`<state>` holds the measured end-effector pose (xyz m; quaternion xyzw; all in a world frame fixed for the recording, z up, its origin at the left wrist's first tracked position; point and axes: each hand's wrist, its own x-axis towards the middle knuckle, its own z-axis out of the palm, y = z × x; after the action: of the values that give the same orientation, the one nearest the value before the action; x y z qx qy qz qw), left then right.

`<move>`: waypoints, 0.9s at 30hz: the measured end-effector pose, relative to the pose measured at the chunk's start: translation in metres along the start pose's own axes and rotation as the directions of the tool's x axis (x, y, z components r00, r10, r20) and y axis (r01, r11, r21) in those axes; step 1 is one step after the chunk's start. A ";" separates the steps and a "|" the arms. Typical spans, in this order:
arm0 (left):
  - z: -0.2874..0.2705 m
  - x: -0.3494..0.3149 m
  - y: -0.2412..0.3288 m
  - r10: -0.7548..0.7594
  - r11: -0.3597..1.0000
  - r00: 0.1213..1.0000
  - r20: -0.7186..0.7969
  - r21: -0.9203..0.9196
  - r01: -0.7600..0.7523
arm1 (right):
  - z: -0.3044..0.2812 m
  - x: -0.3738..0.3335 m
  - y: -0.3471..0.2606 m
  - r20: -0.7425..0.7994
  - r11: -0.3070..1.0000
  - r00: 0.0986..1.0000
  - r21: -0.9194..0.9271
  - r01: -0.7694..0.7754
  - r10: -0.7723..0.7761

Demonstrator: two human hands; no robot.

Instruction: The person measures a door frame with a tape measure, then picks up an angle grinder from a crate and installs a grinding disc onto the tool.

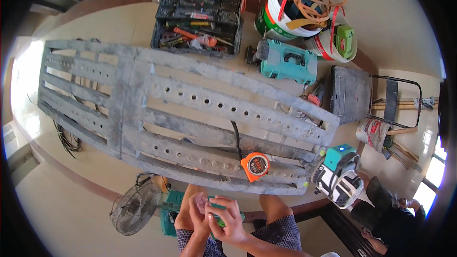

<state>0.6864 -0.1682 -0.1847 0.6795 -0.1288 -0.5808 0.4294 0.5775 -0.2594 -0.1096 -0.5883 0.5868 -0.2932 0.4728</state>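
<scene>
My left hand [198,213] and my right hand [229,221] meet in front of my lap, fingers bent and pressed together. A small pinkish, partly see-through thing [200,201] shows at the left fingers; its kind is unclear. Whatever the right fingers pinch is hidden. Behind the hands, a teal case [169,219] shows between and beside my legs. Ahead of them stands a long, grey, worn platform [128,109] with slats and rows of round holes. An orange tape measure [257,165] lies on its near side, apart from my hands.
A teal-and-white device [339,176] stands at the platform's right end. Beyond the platform are an open toolbox [195,24], a teal tool case [289,61] and a bucket [276,14] with hoses. A fan [135,207] stands left; another person [390,219] is at right.
</scene>
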 end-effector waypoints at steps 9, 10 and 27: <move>0.004 0.031 0.088 0.423 0.679 0.887 0.186 0.583 -0.447 | -0.056 0.001 -0.034 -0.143 0.985 0.976 -0.039 -0.170 0.163; 0.003 0.040 0.114 0.501 0.629 0.841 0.202 0.583 -0.515 | -0.061 0.010 -0.042 -0.160 0.987 0.976 -0.039 -0.157 0.149; -0.018 0.007 0.180 -0.313 0.942 0.950 -0.007 -0.127 0.310 | -0.009 0.066 -0.131 0.124 0.973 0.984 0.174 -0.149 0.128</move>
<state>0.7630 -0.2732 -0.0583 0.6712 0.0225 -0.6390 0.3752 0.6328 -0.3431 -0.0022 -0.5157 0.5696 -0.2786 0.5762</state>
